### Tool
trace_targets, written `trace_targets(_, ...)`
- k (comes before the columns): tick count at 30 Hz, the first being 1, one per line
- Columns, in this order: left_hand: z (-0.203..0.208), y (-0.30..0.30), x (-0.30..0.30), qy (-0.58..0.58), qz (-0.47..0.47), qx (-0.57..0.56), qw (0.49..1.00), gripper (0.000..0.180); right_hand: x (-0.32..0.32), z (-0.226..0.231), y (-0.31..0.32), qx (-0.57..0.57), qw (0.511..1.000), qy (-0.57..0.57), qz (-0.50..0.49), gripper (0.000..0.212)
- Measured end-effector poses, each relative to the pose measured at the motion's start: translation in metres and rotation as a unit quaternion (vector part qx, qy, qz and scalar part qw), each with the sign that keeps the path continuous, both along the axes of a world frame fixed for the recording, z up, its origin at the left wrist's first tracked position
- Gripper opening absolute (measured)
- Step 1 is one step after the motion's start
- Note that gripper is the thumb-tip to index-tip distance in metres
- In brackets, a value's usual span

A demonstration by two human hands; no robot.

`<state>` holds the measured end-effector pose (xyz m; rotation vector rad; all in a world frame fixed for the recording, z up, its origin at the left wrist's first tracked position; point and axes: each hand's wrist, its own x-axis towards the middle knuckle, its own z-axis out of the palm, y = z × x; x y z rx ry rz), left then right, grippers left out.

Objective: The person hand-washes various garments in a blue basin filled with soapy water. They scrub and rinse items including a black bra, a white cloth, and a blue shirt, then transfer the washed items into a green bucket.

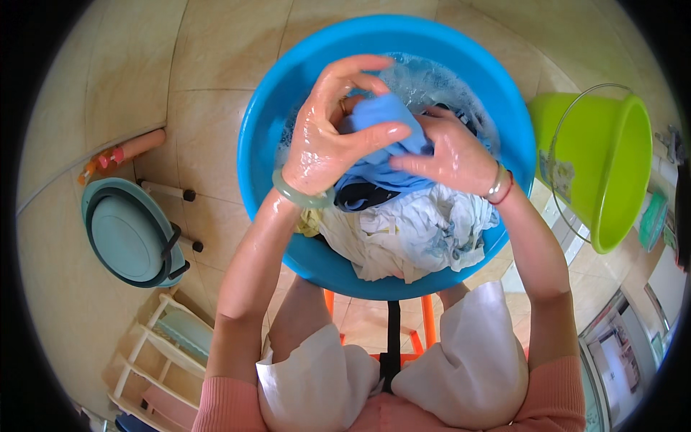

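A wet blue cloth (384, 115) is bunched between my two hands over a large blue basin (253, 144). My left hand (322, 128), glossy with water, curls round its left side with the thumb across the front and the index finger lifted off. My right hand (461, 155) grips the cloth's right side, its fingertips partly hidden behind the fabric. Below them, a dark garment (365, 196) and crumpled white clothes (410, 234) lie in the basin, with a bit of yellow fabric (309, 222) at the left. Soapy water (425, 78) foams at the far side.
At the right stands a lime-green bucket (608, 169) with a wire handle. Folded teal basins (128, 237) lean at the left, near a pinkish tube (137, 146). A cream rack (162, 353) is at the lower left. Orange legs (428, 317) show under the blue basin.
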<state>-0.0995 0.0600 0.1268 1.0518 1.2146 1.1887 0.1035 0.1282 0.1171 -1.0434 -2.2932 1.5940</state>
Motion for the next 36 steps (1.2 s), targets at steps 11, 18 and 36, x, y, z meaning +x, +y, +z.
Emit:
trace_targets(11,-0.105,-0.026,-0.037,-0.283,0.222,-0.217,0.907,0.032,0.011,-0.070,0.034,-0.006,0.980,0.027,-0.198,0.048)
trace_targets(18,-0.168,-0.058,-0.021,-0.041,0.265,-0.114,0.957,0.074,-0.069,-0.132,-0.012,0.199,0.974,-0.100,0.052,0.050)
trace_targets(36,-0.069,-0.027,0.018,-0.369,0.220,-0.225,0.874,0.044,-0.096,-0.001,-0.092,0.309,0.939,0.146,0.039,0.027)
